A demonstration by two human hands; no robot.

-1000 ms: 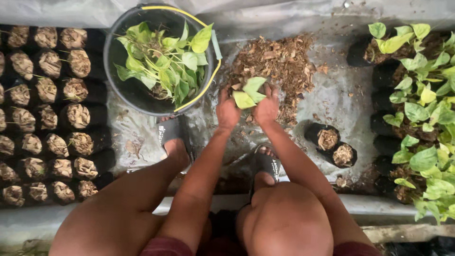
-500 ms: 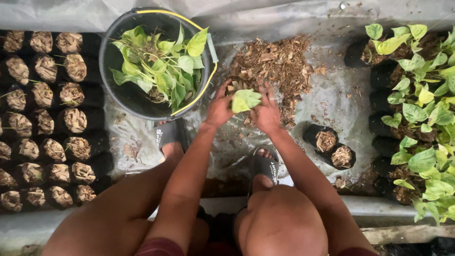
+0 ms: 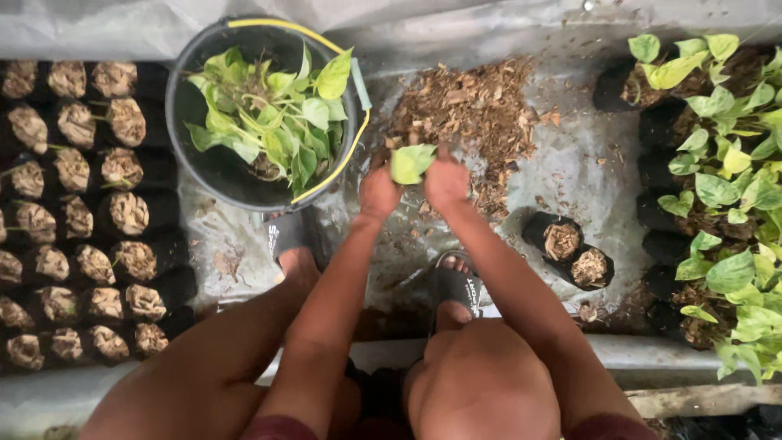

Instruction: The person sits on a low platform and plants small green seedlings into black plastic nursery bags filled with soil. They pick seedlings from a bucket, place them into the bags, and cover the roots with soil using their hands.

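Observation:
I squat over a grey plastic sheet (image 3: 586, 175). My left hand (image 3: 379, 192) and my right hand (image 3: 446, 181) are close together in front of me, both closed around a small green leafy cutting (image 3: 410, 162). Its leaves stick up between my fingers. Whatever is under the leaves is hidden by my hands. Just beyond them lies a pile of brown husk mulch (image 3: 468, 110). A black bucket with a yellow rim (image 3: 244, 171), full of green cuttings (image 3: 269, 122), stands to the left of my hands.
Rows of black grow bags filled with brown mulch (image 3: 77, 220) cover the left side. Two filled bags (image 3: 570, 248) stand right of my right arm. Potted green plants (image 3: 717, 187) line the right edge. My sandalled feet (image 3: 452, 285) rest on the sheet.
Both hands have lifted slightly and shifted away from me toward the mulch pile, still holding the cutting. The view has tilted a little.

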